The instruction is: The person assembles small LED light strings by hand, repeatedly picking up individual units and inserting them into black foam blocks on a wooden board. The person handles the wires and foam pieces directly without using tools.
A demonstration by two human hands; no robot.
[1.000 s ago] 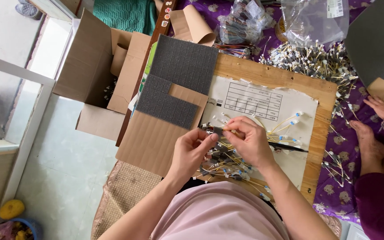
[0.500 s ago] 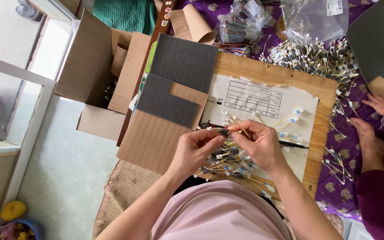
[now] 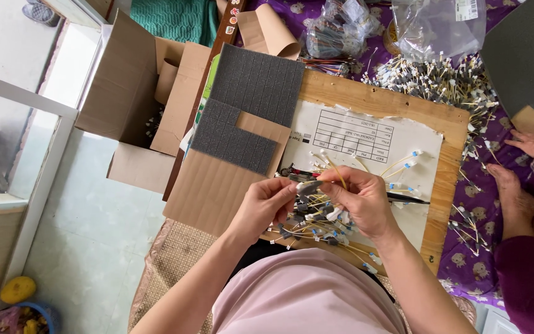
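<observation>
Grey and small, a connector piece (image 3: 308, 185) with thin yellow wire is pinched between the left hand (image 3: 267, 207) and right hand (image 3: 358, 199), above the wooden board (image 3: 446, 185), over a heap of wired pieces (image 3: 316, 222).

Counts, head view.

Hands: two of the person's own, left hand (image 3: 267, 204) and right hand (image 3: 363, 201), meeting at centre. One other person at 3 o'clock: one hand (image 3: 533, 143) and one bare foot (image 3: 511, 192) showing.

Wooden board (image 3: 446, 154): one. Printed sheet (image 3: 353, 133) on it: one.

Dark foam pads: two by the board at 11 o'clock, the larger (image 3: 258, 83) and the stepped one (image 3: 230, 136); a third (image 3: 526, 55) at 2 o'clock.

Cardboard box (image 3: 128, 93): one, open, at 10 o'clock. Flat corrugated cardboard (image 3: 208, 188): one.

Clear plastic bags: two at 12–1 o'clock (image 3: 338, 28) (image 3: 437, 28).

Small wired parts (image 3: 316, 219): too many to count, in heaps at centre and at 1 o'clock (image 3: 434, 77).
</observation>
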